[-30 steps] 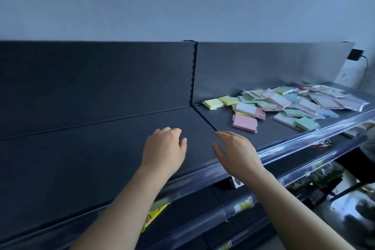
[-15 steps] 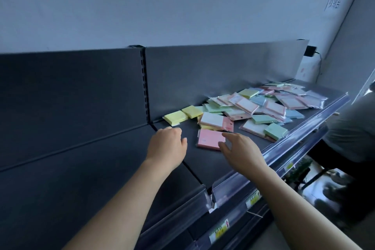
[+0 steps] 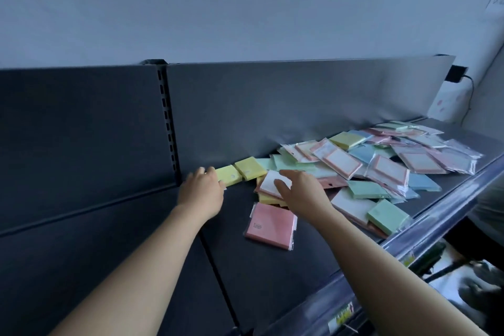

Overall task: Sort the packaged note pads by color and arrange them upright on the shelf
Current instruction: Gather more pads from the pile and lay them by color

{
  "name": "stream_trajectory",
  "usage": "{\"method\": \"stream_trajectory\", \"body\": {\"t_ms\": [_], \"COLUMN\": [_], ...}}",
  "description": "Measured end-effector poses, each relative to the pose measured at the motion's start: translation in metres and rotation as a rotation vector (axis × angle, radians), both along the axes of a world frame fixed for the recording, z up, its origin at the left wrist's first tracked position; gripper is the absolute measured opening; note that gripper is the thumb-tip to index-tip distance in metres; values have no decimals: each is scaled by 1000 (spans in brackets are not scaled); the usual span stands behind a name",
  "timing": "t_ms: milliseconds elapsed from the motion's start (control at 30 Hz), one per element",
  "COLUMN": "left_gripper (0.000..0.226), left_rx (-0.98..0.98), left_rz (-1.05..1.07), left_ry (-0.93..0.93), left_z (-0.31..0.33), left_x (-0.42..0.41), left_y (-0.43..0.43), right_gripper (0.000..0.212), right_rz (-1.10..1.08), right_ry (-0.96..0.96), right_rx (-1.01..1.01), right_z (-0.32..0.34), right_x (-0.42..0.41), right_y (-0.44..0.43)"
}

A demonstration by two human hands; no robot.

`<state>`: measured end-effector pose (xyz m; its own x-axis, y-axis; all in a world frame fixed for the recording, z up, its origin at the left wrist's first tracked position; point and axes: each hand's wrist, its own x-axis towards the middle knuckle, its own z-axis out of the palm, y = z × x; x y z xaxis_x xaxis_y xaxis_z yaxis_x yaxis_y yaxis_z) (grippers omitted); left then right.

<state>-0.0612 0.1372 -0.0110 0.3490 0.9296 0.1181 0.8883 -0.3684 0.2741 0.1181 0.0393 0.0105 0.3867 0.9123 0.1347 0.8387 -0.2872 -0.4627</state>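
So the note pads point(image 3: 381, 169) are all lying flat in a messy pile on the shelf point(image 3: 259, 275), mostly beyond and to the right of the right hand point(image 3: 302, 191). That hand is relaxed, fingers spread on a white-faced pad point(image 3: 270, 184), with a pink pad point(image 3: 271, 222) flat on its near side, long edge pointing at the back panel. The left hand point(image 3: 203, 191) touches the nearer of 2 yellow pads point(image 3: 249, 169) lined up along the back, can't tell if it's gripping.

Packaged note pads point(image 3: 387, 169): pink, green, blue, yellow, in clear wrap, heaped flat and overlapping on right part of dark shelf point(image 3: 272, 281). Two yellow pads point(image 3: 249, 169) side by side at back left of heap. One pink pad point(image 3: 270, 224) flat, alone in front
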Motion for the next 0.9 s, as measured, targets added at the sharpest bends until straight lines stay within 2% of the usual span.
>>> {"method": "stream_trajectory", "body": {"t_ms": [133,267,433,500,600,667,767,900], "left_gripper": [31,40,45,40,33,38,45,29], "left_rx": [-25,-53,-130,-139,-134,-138,-126,-122], "left_rz": [58,145,184,177,173,201,230,277], "left_ry": [52,112,46,-38,-196,-247,-241,-344], "left_z": [-5,-9,-5,-3,1,5,8,9], "left_x": [9,13,12,12,14,16,16,9], "left_y": [16,18,15,12,6,1,-2,-6], "right_gripper": [46,41,62,64,53,43,12,18], "right_rz": [94,177,202,202,211,229,233,241], "right_ry": [6,-28,-195,-206,-133,-68,109,450], "right_rx": [-8,-27,-166,-219,-155,-108,-2,117], "right_z": [-1,-9,-23,-27,-27,-24,-19,-6], "right_x": [8,10,12,13,11,10,10,13], "right_y": [42,77,107,112,114,112,108,97]}}
